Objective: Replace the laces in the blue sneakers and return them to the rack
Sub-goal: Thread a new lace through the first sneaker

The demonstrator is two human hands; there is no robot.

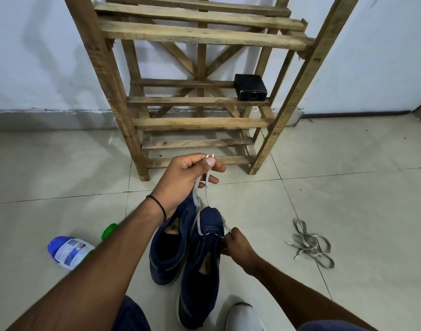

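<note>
Two dark blue fabric sneakers are seen side by side on the pale tiled floor, in front of the one slatted wooden shoe rack (200,123) that is stood against the white wall; neither is on the rack. The left blue sneaker (166,256) is shown without a lace, while one flat white lace (197,199) is threaded through the front eyelets of the right blue sneaker (200,283). Both ends of this lace are pinched together between the thumb and curled fingers of the left hand (183,174), which is raised above the sneakers, so that the two white tips are seen above the thumb. One thin black band (157,206) is worn on that wrist. A loop of the same lace is pinched at the right side of the right sneaker by the closed fingers of the right hand (238,247). Three slatted tiers are counted on the rack, and one small black box (250,90) is set at the right end of the middle tier. One tangle of flat grey laces (309,244) is left on the floor to the right of the sneakers; how many laces it holds cannot be told. One white plastic bottle with a blue end (69,252) is laid on its side on the floor to the left, partly hidden by the left forearm, with one green cap (109,231) seen just beside it.
</note>
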